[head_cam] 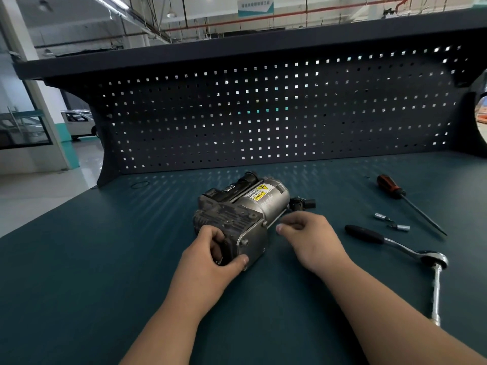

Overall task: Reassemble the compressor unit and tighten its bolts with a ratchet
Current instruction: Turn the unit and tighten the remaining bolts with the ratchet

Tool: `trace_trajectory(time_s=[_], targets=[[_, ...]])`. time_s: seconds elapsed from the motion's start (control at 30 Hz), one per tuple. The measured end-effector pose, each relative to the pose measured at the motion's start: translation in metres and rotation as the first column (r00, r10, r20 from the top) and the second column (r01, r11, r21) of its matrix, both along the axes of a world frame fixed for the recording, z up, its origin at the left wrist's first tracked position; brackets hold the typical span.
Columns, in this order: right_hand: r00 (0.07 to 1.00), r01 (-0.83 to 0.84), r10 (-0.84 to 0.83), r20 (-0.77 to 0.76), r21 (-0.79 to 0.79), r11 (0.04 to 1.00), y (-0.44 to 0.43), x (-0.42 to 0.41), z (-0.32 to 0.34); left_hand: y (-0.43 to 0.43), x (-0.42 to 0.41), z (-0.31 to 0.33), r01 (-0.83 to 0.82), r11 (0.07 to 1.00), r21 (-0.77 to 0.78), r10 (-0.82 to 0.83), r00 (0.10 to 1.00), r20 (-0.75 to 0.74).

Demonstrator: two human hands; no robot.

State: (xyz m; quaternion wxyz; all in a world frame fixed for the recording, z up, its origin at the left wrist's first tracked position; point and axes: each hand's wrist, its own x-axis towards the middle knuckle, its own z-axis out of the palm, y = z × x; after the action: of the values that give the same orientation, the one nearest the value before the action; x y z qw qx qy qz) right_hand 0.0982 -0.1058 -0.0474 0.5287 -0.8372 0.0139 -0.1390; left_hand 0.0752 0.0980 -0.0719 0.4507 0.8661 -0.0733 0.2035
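Compressor unit [263, 204], grimy ribbed casting plus smooth cylinder, in left hand [208, 262].

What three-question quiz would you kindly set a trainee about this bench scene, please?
1. True or false: the ratchet lies on the bench, in neither hand.
2. Which hand grips the compressor unit at its near end?
3. The screwdriver lies: A) left of the compressor unit; B) beyond the ratchet, nearer the pegboard; C) under the ratchet.
Key: 1 true; 2 the left hand; 3 B.
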Motion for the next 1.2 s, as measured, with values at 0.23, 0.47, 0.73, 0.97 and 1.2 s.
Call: trace_trajectory(time_s=[0.23,0.47,0.73,0.97,1.2], targets=[[1.000,-0.017,0.015,-0.016,-0.136,0.991,0.001,-0.007,0.001,-0.001,-0.001,0.001,0.015,1.000,0.009,-0.015,1.000,-0.006],[0.987,-0.149,0.113,-0.117,-0.368,0.918,0.005,-0.010,-0.003,-0.001,0.000,0.001,0.008,1.000,-0.005,-0.008,1.000,0.005],[0.994,-0.097,0.104,-0.021,-0.575,0.813,0.019,-0.002,-0.005,0.000,0.002,-0.001,0.015,1.000,0.007,-0.015,1.000,0.024],[0.994,-0.071,0.100,0.037,-0.474,0.878,0.017,-0.001,-0.010,0.000,0.002,-0.002,0.004,1.000,0.001,-0.004,1.000,0.010],[0.992,-0.121,0.129,-0.013,-0.457,0.881,0.021,-0.001,-0.012,0.000,0.003,-0.002,0.019,1.000,-0.010,-0.019,1.000,0.016]])
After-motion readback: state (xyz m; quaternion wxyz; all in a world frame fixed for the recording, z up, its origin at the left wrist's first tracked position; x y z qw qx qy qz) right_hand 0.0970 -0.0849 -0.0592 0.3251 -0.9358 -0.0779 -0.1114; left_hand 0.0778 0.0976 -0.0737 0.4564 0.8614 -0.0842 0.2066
